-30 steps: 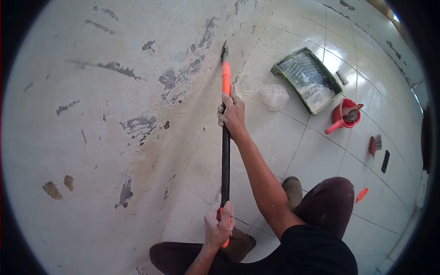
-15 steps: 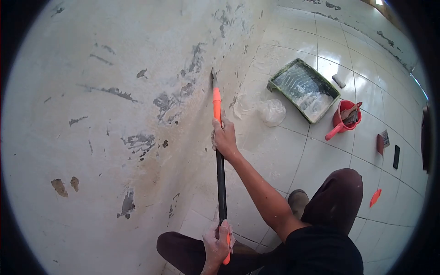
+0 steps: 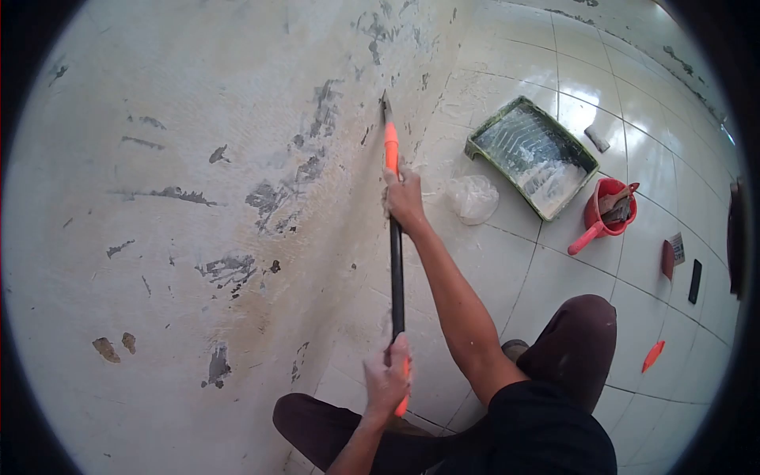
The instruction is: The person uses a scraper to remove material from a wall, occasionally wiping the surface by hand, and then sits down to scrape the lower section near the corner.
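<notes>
Pushed farther along the wall (image 3: 182,119), the scraper (image 3: 396,269) is clamped by left hand (image 3: 388,381) and right hand (image 3: 404,198), blade (image 3: 385,103) best kept flat.

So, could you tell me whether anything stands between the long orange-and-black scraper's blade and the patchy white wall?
Nothing visible does. The long orange-and-black scraper has its blade tip right on the patchy white wall, with the right hand and left hand gripping the handle behind it. The crumpled clear plastic bag lies aside on the floor.
</notes>
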The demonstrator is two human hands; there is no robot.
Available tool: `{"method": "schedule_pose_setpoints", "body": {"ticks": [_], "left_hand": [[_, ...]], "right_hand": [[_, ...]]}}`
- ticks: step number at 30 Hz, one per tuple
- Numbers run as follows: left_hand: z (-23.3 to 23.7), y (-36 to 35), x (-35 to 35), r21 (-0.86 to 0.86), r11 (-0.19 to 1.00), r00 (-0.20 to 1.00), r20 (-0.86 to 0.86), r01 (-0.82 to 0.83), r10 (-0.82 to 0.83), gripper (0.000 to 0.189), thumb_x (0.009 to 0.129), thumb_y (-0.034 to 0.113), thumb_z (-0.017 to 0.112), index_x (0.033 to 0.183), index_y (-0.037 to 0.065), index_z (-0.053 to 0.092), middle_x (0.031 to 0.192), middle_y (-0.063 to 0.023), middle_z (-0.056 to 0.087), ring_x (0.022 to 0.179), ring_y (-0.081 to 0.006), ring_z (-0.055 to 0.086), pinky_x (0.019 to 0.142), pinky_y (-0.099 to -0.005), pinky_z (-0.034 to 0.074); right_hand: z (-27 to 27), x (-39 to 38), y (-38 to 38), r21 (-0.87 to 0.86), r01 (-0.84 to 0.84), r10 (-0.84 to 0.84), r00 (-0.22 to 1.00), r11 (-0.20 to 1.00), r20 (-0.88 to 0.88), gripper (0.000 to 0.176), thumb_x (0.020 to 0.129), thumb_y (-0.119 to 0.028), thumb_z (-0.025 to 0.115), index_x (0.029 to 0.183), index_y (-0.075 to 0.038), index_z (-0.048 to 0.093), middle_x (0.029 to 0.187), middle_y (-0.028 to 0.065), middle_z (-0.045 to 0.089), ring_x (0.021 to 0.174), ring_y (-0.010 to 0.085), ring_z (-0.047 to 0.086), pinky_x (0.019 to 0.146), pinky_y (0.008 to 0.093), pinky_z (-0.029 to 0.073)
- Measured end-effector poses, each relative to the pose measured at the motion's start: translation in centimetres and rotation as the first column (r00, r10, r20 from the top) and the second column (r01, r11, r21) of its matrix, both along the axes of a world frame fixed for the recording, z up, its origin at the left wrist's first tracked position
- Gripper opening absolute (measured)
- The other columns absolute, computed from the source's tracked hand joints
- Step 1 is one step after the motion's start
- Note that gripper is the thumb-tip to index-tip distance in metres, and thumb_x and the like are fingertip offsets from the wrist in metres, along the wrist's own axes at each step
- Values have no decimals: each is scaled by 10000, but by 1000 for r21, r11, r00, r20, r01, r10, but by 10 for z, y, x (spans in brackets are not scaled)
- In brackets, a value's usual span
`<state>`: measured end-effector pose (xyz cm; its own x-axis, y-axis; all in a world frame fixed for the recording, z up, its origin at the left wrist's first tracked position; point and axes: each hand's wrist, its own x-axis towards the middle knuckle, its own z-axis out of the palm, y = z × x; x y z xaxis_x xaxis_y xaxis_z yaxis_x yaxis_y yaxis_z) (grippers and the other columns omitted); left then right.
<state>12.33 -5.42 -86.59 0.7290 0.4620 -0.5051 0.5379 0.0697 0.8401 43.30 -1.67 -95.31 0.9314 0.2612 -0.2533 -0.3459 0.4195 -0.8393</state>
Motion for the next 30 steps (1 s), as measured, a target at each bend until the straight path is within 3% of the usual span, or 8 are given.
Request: {"method": "schedule_pose_setpoints", "body": {"ticks": [7,10,15,17,19,23,24,30], "left_hand": [[24,2,-46,45,996,996,-23,-83,84,309,1082,248,497,878,25,560,622,-8,500,432,-89,484,380,-251,380],[24,15,-19,64,997,997,-59,-45,49,310,1075,265,520,909,11,583,605,-2,499,431,-85,477,390,-249,382],[19,-6,6,88,996,1000,-20,-17,19,366,1068,292,551,801,41,546,547,20,466,423,-82,466,387,-253,371],[29,-4,-29,119,992,988,-144,-32,49,308,1075,264,532,1003,-15,642,596,4,493,422,-77,461,388,-249,378],[48,3,-71,103,993,993,-96,-57,67,306,1076,244,522,1178,-32,605,636,-3,506,428,-73,462,389,-244,382],[48,5,-55,8,999,993,-111,-51,52,548,1078,183,488,1567,-16,343,742,-16,526,446,-63,467,382,-233,390],[43,0,-48,10,999,995,-82,-47,48,249,1084,185,476,1141,-37,573,706,-32,538,443,-83,498,371,-244,408],[52,-13,-73,15,999,998,-45,-39,40,277,1084,173,466,1213,-57,554,719,-35,541,462,-86,518,374,-241,421]], "right_hand": [[-35,-61,43,-224,222,-141,933,949,330,492,1030,-182,526,1440,84,464,596,-11,468,446,94,493,420,296,416],[-8,-35,24,-274,143,-80,970,951,230,560,1023,-128,489,1511,117,364,755,130,616,694,213,641,673,385,544],[4,-12,-4,-20,-57,57,998,998,-19,563,1011,-134,499,1502,113,377,716,134,592,600,231,620,566,391,518],[-9,-42,18,-56,-9,11,999,998,32,545,1009,-139,504,1477,121,406,685,123,576,551,225,604,510,386,501],[-40,-82,61,-191,474,-333,803,860,494,532,1008,-139,514,1458,128,416,640,83,533,467,176,553,428,351,446],[-1,-84,30,-119,126,-109,985,985,137,517,1032,-168,526,1482,62,419,587,-2,477,390,119,465,344,326,405],[-3,-74,21,-84,54,-45,994,995,96,540,1035,-162,517,1506,64,381,596,-3,473,397,121,468,347,327,408],[-33,-95,35,-304,30,41,973,952,225,611,1040,-145,485,1571,56,259,591,-4,446,387,120,458,345,308,429]]}}
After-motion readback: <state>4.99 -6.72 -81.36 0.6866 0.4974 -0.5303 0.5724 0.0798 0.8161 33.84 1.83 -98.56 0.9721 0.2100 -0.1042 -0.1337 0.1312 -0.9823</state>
